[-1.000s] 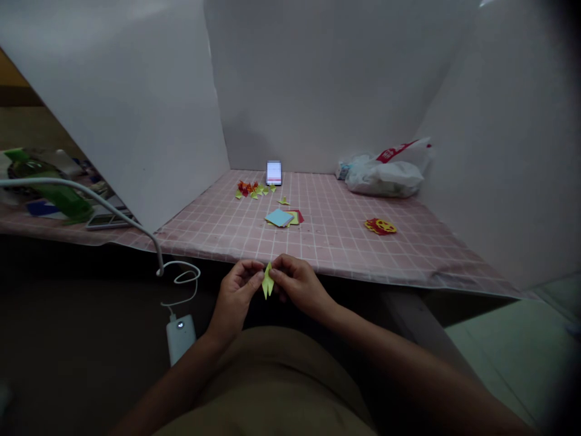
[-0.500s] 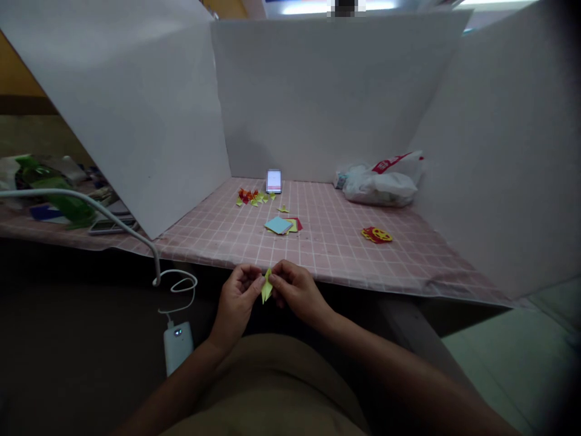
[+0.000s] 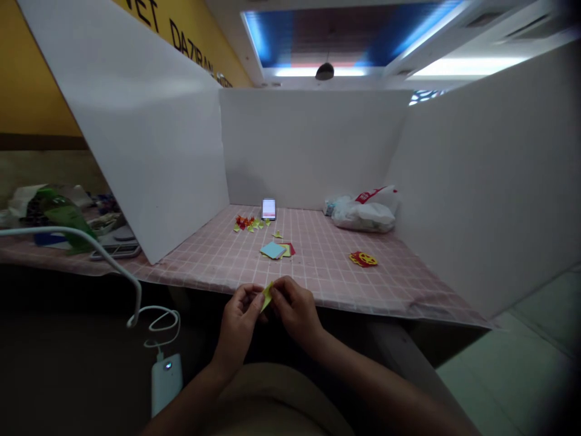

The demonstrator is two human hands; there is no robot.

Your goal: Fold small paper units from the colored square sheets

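My left hand (image 3: 239,322) and my right hand (image 3: 293,310) meet just below the table's front edge, both pinching a small folded yellow-green paper piece (image 3: 267,296) between their fingertips. On the pink checked tablecloth (image 3: 327,278) beyond lies a small stack of coloured paper squares (image 3: 275,249), blue on top. Further back sits a cluster of several small folded paper pieces (image 3: 249,223) in orange, red and yellow-green.
A lit phone (image 3: 269,209) leans on the back white board. A white plastic bag (image 3: 363,212) lies at the back right, a red-yellow paper cutout (image 3: 363,259) nearer. White boards wall three sides. A power bank (image 3: 166,380) with white cable hangs at lower left.
The view has tilted upward, so ceiling and yellow wall now show. Both hands stay together on the paper piece, which looks turned and more tucked between the fingers.
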